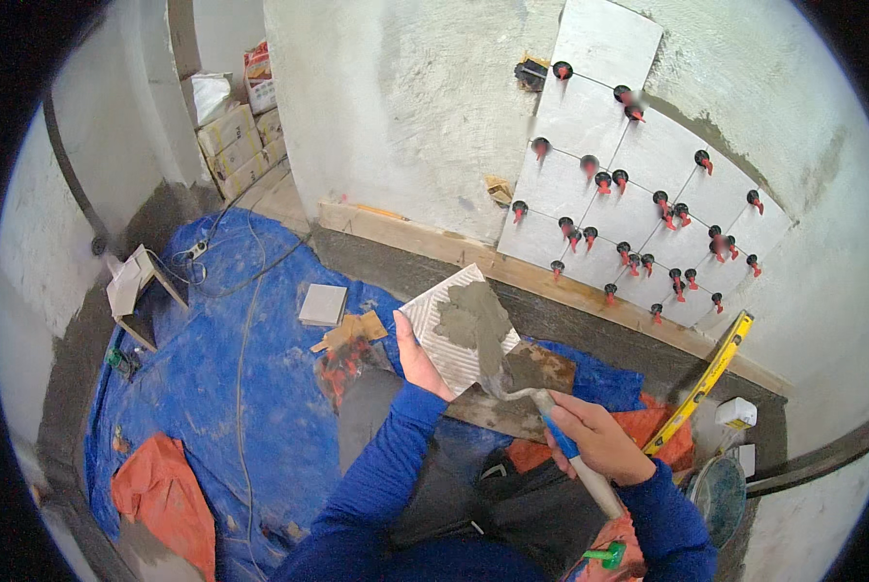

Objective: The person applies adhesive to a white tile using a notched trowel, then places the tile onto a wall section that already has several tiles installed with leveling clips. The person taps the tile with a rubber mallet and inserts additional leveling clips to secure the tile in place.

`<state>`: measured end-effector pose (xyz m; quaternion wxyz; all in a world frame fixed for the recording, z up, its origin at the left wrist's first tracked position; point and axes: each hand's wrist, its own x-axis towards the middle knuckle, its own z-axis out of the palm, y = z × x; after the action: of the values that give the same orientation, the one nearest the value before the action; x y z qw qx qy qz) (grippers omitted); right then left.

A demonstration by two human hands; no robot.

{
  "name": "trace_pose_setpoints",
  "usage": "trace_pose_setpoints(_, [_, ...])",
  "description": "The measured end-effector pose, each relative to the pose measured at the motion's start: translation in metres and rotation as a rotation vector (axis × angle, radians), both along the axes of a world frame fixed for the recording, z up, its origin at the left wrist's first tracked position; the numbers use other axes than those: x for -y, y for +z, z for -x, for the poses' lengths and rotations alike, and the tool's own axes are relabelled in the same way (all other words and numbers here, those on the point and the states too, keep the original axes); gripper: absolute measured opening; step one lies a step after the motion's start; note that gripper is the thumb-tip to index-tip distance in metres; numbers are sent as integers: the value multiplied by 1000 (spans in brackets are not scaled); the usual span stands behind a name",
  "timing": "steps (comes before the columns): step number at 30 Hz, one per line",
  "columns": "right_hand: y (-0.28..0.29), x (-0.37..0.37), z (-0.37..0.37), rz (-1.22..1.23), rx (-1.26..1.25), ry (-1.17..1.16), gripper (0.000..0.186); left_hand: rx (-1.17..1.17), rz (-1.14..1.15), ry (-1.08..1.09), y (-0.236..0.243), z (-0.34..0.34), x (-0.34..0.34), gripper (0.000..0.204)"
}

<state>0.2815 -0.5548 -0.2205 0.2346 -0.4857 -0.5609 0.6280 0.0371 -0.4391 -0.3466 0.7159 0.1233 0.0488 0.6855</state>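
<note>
My left hand [418, 361] grips a square tile [436, 325] by its left edge, thumb along the side, its ridged back facing up. Wet grey mortar [473, 312] covers the upper middle of that back and runs down toward the right corner. A trowel [562, 439] with a blue and pale handle is in my right hand [601, 442], fingers wrapped round it. Its mortar-smeared blade meets the tile's lower right edge. Part of a dusty board [541, 373] shows below the tile.
Wall tiles [575, 116] with several red-and-black levelling clips stand above a wooden batten [425, 233]. A yellow spirit level [706, 376] leans at right, by a bucket [719, 500]. A blue tarp [211, 359] carries small tiles [323, 305], a cable and orange cloth [168, 500]. A stool [139, 291] stands left.
</note>
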Motion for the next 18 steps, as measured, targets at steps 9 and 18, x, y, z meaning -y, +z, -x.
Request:
trace_pose_setpoints(9, [18, -33, -7, -582, 615, 324, 43, 53, 46, -1, -8, -4, -1, 89])
trace_pose_setpoints(18, [67, -46, -54, -702, 740, 313, 42, 51, 91, 17, -7, 2, -6, 89])
